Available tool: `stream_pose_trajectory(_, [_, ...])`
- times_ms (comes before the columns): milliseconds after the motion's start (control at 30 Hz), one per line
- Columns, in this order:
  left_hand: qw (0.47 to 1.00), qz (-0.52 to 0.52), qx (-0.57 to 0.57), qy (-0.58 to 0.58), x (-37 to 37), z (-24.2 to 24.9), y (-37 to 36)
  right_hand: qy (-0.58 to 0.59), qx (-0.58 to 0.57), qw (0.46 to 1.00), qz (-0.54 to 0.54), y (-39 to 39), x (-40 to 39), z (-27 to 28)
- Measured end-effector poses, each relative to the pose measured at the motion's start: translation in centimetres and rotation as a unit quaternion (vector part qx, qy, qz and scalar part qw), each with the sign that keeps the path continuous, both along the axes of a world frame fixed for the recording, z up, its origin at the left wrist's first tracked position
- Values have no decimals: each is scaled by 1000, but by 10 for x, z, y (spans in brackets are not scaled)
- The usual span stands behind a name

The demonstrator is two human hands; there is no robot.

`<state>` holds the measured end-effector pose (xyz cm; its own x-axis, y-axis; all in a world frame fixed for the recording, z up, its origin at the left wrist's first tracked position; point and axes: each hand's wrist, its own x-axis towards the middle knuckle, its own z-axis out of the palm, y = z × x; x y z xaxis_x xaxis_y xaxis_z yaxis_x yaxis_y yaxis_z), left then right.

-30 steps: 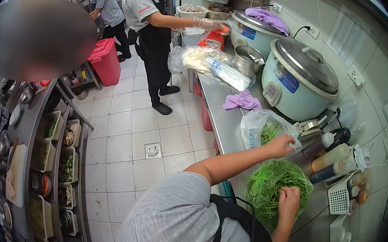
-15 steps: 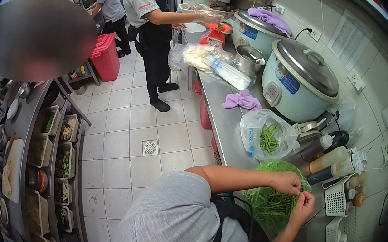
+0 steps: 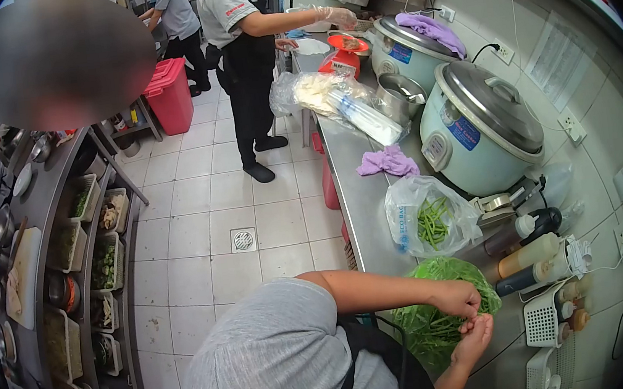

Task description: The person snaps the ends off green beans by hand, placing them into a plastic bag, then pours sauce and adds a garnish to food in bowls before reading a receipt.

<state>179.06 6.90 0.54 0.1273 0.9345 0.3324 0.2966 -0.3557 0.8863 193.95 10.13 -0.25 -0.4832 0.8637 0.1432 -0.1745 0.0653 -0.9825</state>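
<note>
My left hand (image 3: pixel 458 299) is closed in a pinch above a green plastic bag (image 3: pixel 482 276) on the steel counter. Just below it, my right hand (image 3: pixel 473 340) has its fingers closed, its fingertips by those of the left. Whatever they pinch is too small to make out. Long green beans (image 3: pixel 431 331) lie in the open green bag under both hands. Beyond it, a clear white plastic bag (image 3: pixel 399 219) holds cut green bean pieces (image 3: pixel 432 224).
Two large rice cookers (image 3: pixel 476 126) stand along the wall. Sauce bottles (image 3: pixel 526 256) and a white basket (image 3: pixel 541 320) are beside the green bag. A purple cloth (image 3: pixel 387 161) lies farther up the counter. A co-worker (image 3: pixel 247 71) in a dark apron stands at its far end.
My left hand has shifted slightly down and left, and my right hand slightly left, both still together over the green bag. The co-worker's gloved hand has moved up from the orange item.
</note>
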Motion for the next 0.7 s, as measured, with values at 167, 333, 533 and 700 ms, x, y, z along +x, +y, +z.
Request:
stream_pose_trajectory(167, [999, 29, 15, -39, -2, 9, -2, 15, -23, 999, -29, 5, 0, 8])
stream_pose_trajectory(333, [985, 28, -5, -168, -5, 18, -4, -177, 165, 970, 25, 18, 5, -14])
stream_pose_trajectory(533, [943, 55, -47, -324, -9, 12, 7, -147, 78, 981, 96, 10, 2, -25])
stream_pose_trajectory(700, [941, 76, -64, -323, -18, 16, 3, -134, 64, 986, 75, 7, 3, -27])
